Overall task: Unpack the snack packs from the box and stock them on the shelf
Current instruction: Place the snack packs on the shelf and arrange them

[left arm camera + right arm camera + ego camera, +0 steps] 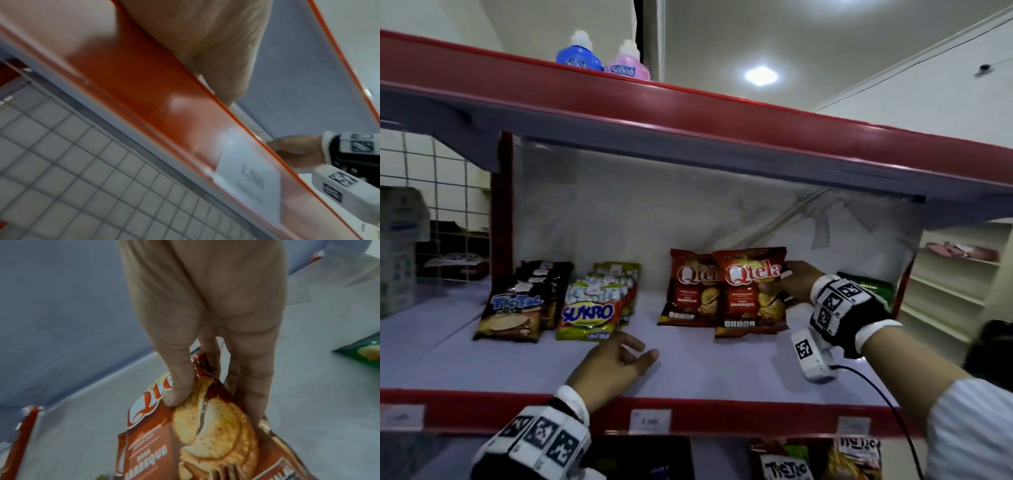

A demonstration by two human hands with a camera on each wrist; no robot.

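The shelf [688, 370] fills the middle of the frame. At centre right my right hand [796, 281] pinches the front Qtela pack [751, 291] by its edge, to stand it upright. At lower centre my left hand [613, 363] rests relaxed, holding nothing.

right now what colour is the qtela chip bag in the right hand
Red-brown Qtela barbeque chip bag, pinched by the right hand; clearest in right wrist view.

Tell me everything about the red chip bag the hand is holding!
The front Qtela bag is shiny red foil with a white logo, pictures of round golden chips and the word "barbeque". It stands upright on the shelf, overlapping a matching bag on its left. The right hand pinches its upper right edge, thumb in front, fingers behind. It looks sealed and puffy.
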